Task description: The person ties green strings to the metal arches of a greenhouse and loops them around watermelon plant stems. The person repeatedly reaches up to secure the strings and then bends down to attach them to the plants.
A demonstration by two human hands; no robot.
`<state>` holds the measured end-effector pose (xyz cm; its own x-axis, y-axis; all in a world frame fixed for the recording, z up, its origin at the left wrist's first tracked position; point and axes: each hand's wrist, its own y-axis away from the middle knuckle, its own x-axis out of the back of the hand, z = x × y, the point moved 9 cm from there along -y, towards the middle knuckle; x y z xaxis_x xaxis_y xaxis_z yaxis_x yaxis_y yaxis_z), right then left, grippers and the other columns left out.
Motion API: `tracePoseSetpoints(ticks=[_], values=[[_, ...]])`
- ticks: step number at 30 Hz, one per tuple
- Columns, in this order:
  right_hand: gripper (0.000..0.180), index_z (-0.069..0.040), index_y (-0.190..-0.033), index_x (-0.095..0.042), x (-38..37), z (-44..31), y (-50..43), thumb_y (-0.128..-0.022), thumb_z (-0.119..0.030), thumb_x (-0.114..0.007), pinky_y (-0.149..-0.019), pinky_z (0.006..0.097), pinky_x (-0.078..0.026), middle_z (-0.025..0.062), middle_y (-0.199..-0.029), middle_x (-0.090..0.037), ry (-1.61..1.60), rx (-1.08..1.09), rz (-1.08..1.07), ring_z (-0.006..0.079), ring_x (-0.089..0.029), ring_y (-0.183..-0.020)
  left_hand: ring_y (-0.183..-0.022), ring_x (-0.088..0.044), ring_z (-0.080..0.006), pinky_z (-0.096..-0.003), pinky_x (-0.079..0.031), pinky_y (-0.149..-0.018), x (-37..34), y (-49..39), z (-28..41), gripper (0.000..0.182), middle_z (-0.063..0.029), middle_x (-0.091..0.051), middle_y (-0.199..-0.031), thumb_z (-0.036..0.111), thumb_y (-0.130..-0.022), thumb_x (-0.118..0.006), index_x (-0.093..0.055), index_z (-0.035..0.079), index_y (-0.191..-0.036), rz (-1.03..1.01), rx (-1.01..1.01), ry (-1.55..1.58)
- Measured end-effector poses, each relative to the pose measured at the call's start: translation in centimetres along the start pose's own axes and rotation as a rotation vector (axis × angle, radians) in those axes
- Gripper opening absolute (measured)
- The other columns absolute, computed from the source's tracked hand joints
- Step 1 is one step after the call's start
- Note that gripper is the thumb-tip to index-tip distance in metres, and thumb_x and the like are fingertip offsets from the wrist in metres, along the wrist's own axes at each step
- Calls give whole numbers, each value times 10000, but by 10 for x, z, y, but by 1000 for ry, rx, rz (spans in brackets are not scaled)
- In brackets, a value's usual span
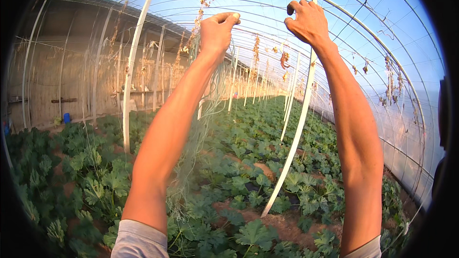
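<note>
Both my arms are raised towards the greenhouse roof. My left hand [219, 30] is at the upper middle, its thumb pressed to the curled fingers. A bundle of thin pale green twine [208, 111] hangs behind and beside my left wrist and forearm, down to the leaves; it appears to hang from this hand. My right hand [307, 21] is raised to the right, fingers curled and thumb apart from them, in front of the top of a white post [299, 129]. Any thin strand between the two hands is too fine to make out.
Leafy green squash-like plants [254, 234] grow in rows over brown soil. Another white post [134, 68] stands at the left. Dried vines [256, 48] hang from overhead wires. A curved metal roof rib [369, 30] arches above. A blue container [66, 118] sits by the left wall.
</note>
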<state>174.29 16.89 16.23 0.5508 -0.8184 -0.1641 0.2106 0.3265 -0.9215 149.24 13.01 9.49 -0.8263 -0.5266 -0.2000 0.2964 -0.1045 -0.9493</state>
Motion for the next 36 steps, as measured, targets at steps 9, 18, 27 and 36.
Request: tracePoseSetpoints(ticks=[9,18,27,36], values=[[379,-77,-1036,-785,-9,3,8,-791,-295,-595,-1078,453,-449,161,-1054,-736,-45,-52,-20,348,-646,-1091,-510,-324,-78,-254,-289,-427,-101,-21,-32,395,-75,-776,-1275,186,-957,-837,-760,52,-1321,-13,349,460],[410,-82,-1090,-755,-15,7,10,-807,-358,-645,-1068,465,-469,144,-1078,-725,-27,-47,0,343,-641,-1101,-543,-394,-86,-246,-325,-414,-107,-25,-40,310,-111,-757,-1257,189,-969,-815,-737,-6,-1197,38,364,683],[399,-79,-1092,-738,-14,7,6,-828,-365,-651,-1097,465,-446,146,-1117,-724,-7,-30,-21,345,-629,-1131,-540,-401,-107,-284,-347,-446,-118,-18,-31,227,-145,-776,-1141,143,-1006,-779,-731,-26,-1149,187,384,764],[423,-59,-1080,-742,-9,5,3,-810,-356,-609,-1035,486,-476,161,-1109,-737,11,11,-34,361,-642,-1100,-479,-398,-103,-288,-314,-400,-124,-22,-37,125,-106,-773,-997,117,-1012,-724,-734,25,-1095,221,399,863]])
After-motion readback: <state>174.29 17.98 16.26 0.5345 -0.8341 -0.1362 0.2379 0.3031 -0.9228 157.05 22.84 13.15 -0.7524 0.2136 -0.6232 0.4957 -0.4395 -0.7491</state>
